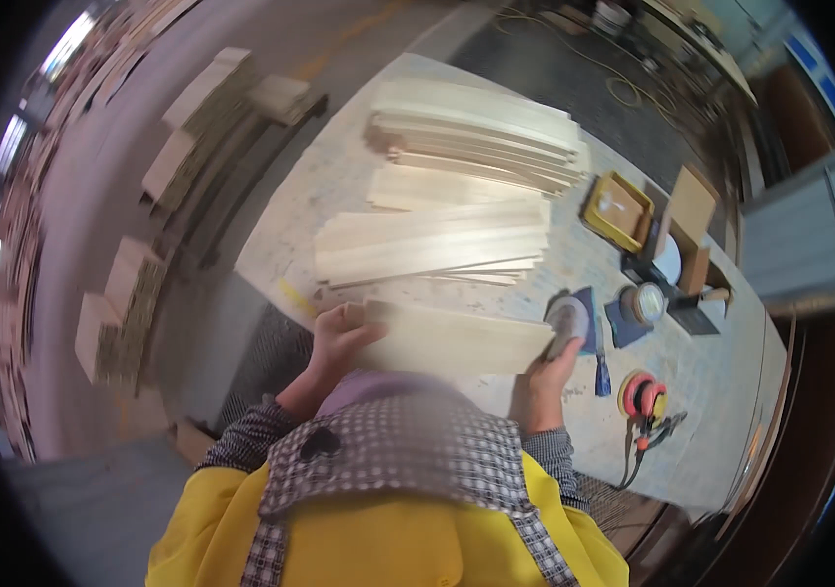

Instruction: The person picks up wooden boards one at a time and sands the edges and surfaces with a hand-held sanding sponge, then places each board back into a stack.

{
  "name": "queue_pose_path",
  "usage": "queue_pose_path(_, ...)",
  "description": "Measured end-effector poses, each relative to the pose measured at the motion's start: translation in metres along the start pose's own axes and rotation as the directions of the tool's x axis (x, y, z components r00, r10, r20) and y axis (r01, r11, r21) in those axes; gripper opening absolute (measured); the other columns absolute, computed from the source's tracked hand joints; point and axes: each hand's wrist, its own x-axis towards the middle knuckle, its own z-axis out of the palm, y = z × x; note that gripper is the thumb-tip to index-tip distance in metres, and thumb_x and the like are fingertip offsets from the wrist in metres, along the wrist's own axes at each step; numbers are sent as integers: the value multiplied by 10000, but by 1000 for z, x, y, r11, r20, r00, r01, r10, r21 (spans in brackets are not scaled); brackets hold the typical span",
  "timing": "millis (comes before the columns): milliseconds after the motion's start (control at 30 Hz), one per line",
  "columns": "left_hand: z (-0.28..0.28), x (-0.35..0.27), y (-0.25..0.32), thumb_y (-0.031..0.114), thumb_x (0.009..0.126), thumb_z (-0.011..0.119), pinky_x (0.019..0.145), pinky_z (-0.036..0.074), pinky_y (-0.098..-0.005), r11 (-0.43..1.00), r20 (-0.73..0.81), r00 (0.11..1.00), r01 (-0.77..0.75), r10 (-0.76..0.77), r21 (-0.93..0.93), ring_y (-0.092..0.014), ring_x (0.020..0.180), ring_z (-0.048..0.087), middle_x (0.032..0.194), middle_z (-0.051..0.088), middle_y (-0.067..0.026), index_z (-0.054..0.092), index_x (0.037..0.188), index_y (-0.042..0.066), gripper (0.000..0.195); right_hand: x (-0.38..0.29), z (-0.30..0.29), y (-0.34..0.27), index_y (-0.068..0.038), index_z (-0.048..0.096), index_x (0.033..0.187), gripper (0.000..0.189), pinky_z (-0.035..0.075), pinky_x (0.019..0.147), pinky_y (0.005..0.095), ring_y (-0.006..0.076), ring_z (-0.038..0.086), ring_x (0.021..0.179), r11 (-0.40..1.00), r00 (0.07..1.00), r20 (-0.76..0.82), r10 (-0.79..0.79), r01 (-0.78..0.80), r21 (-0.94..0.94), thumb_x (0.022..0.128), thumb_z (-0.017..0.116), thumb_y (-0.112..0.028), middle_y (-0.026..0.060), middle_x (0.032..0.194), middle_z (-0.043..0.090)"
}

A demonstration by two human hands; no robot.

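Observation:
A pale, thin wooden board [454, 337] is held lengthwise in front of my chest. My left hand [344, 343] grips its left end, with the thumb on the upper face. At the right end my right hand [551, 376] is closed on the board, its fingers partly hidden. A round, pale abrasive disc [569, 314] shows right by the right fingertips, over a dark blue sheet [588, 323]; whether the fingers also hold the disc is unclear. Just beyond lies a fanned pile of similar boards [432, 238], with another stack [476, 121] farther back.
On the worktable [293, 220], to the right, are a pneumatic orbital sander [641, 395] with hose, a blue-handled tool [602, 374], a round container [643, 304], a yellow tray [619, 211] and an opened cardboard box [693, 282]. Stacked wood [201, 95] stands beyond the table's left edge.

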Motion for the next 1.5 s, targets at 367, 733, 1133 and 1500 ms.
queue_pose_path(367,-52,67,-12,231,758,685,1026,280,-340,877,-300,860,-285,412,387,-307,1240,356,1343,386,-221,526,1187,-40,532,85,87,-67,-41,371,1352,564,299,1059,382,236,403,1260,993,989,120,-81,91,-74,978,305,-459,74,1365,434)
queue_pose_path(733,-67,105,-21,319,943,478,965,359,-260,901,-237,971,-72,-34,-428,-172,1205,416,1299,461,-130,207,1399,-44,642,134,104,-32,-45,341,1363,606,343,1015,365,242,427,1233,988,997,67,-49,58,-141,961,333,-498,85,1369,419)
queue_pose_path(1133,-43,126,-42,231,931,502,909,396,-266,652,-488,867,-314,-100,-690,-173,1045,532,1159,566,-93,516,1186,-44,375,106,88,-33,-154,235,1430,644,191,1100,413,250,256,1344,927,925,202,322,-351,130,939,270,-569,51,1462,289)
queue_pose_path(1500,-96,148,-8,470,917,467,905,397,-276,889,-335,914,57,-230,-454,-167,1105,498,1204,537,-54,507,1246,40,543,138,47,-50,-270,369,1346,554,312,930,567,253,406,1240,969,990,41,138,-143,202,904,335,-603,-37,1383,415)
